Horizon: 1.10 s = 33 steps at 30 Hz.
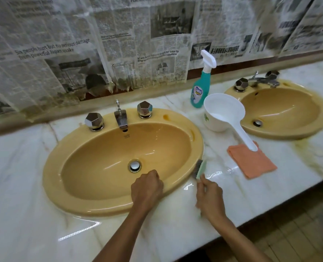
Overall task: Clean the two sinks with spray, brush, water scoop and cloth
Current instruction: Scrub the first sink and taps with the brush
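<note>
Two tan oval sinks sit in a white marble counter: the near sink (92,154) in the middle and the far sink (293,108) at the right. My right hand (209,197) grips a green brush (200,169) whose dark bristles touch the near sink's right rim. My left hand (147,188) rests curled on that sink's front rim, holding nothing that I can see. Between the sinks stand a teal spray bottle (199,89) with a white trigger and a white water scoop (221,112). The scoop's handle lies over an orange cloth (253,163).
Each sink has a chrome tap and faceted knobs, like the near tap (121,118). Newspaper (100,44) covers the wall behind. The marble counter (24,186) is wet and shiny near the brush, and its front edge drops to a tiled floor at lower right.
</note>
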Available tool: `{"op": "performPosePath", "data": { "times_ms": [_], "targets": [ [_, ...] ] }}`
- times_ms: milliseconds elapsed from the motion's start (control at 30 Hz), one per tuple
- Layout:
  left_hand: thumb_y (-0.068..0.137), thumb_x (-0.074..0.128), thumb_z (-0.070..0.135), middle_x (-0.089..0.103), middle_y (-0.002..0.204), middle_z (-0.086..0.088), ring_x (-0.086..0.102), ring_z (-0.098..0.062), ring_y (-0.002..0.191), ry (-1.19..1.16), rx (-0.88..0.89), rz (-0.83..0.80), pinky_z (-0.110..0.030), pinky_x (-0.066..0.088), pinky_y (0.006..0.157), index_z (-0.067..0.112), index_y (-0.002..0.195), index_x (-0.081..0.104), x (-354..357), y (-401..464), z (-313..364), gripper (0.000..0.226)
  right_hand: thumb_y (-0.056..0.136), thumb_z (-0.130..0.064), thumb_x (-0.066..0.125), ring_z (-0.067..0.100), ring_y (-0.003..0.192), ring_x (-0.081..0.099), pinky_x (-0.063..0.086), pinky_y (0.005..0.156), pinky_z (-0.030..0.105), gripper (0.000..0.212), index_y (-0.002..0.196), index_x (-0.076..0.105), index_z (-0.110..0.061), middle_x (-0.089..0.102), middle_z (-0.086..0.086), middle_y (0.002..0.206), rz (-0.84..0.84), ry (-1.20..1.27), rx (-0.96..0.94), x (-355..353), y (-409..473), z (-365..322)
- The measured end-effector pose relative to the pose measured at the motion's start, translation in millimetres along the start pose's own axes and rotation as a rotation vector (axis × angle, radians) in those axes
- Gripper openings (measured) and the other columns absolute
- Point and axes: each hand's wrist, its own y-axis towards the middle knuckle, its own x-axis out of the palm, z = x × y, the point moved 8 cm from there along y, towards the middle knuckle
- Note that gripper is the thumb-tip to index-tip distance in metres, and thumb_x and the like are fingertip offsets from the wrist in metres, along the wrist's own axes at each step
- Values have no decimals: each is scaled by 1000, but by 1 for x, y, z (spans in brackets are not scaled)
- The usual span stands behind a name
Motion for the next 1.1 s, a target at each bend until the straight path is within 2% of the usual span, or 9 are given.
{"op": "performPosePath", "data": {
  "times_ms": [133, 267, 400, 567, 767, 867, 933, 1033, 1100],
  "targets": [
    [87, 37, 14, 67, 109, -5, 60, -33, 97, 0, 3, -11, -33, 38, 74, 22, 110, 62, 2, 0, -1, 34, 104, -18, 43, 23, 45, 64, 48, 52, 24, 22, 97, 62, -12, 51, 2, 40, -194, 216, -10, 34, -50, -4],
    [87, 37, 14, 67, 109, -5, 59, -33, 96, -2, 6, -18, -34, 39, 75, 23, 109, 62, 2, 1, 1, 35, 103, -14, 44, 27, 39, 61, 39, 39, 22, 40, 63, 43, -9, 45, 11, 45, -8, 267, 133, 1, 4, 4],
    [88, 36, 14, 67, 108, -6, 59, -34, 96, -2, -2, -16, -34, 36, 74, 23, 108, 62, 2, 0, 0, 34, 102, -14, 44, 23, 36, 57, 42, 40, 22, 39, 65, 50, -9, 42, -2, 42, 13, 232, 143, -1, 11, 8],
    [88, 36, 13, 67, 107, -6, 58, -33, 96, -1, -2, -19, -34, 36, 74, 22, 108, 62, 3, 1, 1, 34, 102, -16, 46, 20, 36, 59, 42, 42, 20, 20, 96, 64, -10, 44, -7, 40, -106, 202, 74, 15, -19, 10],
    [89, 35, 14, 66, 110, -6, 57, -33, 96, -3, -35, -34, -34, 37, 76, 23, 111, 61, 0, -1, 2, 35, 97, -9, 45, 21, 34, 55, 42, 44, 29, 38, 60, 40, -12, 41, 0, 44, 59, 110, 141, -28, 61, 0],
    [89, 36, 14, 66, 111, -5, 49, -29, 87, -13, -68, -43, -33, 36, 76, 23, 112, 61, -2, -2, 2, 35, 99, -11, 45, 24, 44, 62, 49, 48, 33, 31, 72, 57, -3, 56, 8, 53, 11, -53, 30, -20, 37, -9],
    [89, 36, 15, 65, 113, -4, 47, -27, 86, -25, -93, -49, -33, 35, 76, 25, 113, 61, -3, -2, 1, 36, 96, -13, 56, 32, 62, 67, 51, 57, 36, 19, 102, 68, -1, 65, 15, 69, -71, -225, -123, -6, 5, -13],
    [89, 36, 15, 64, 115, -2, 48, -26, 88, -39, -129, -69, -32, 37, 78, 30, 115, 60, -2, -1, 1, 38, 60, -19, 87, 27, 44, 57, 34, 38, 31, 61, 118, 69, -9, 58, 6, 63, -165, -644, -410, 3, -14, -31],
    [88, 36, 15, 64, 114, -1, 49, -25, 89, -45, -145, -90, -32, 38, 78, 31, 116, 60, 0, 1, 1, 40, 80, -16, 67, 32, 70, 65, 38, 55, 34, 59, 137, 53, -18, 61, 8, 86, -168, -801, -540, -12, 3, -53]
  ]
}}
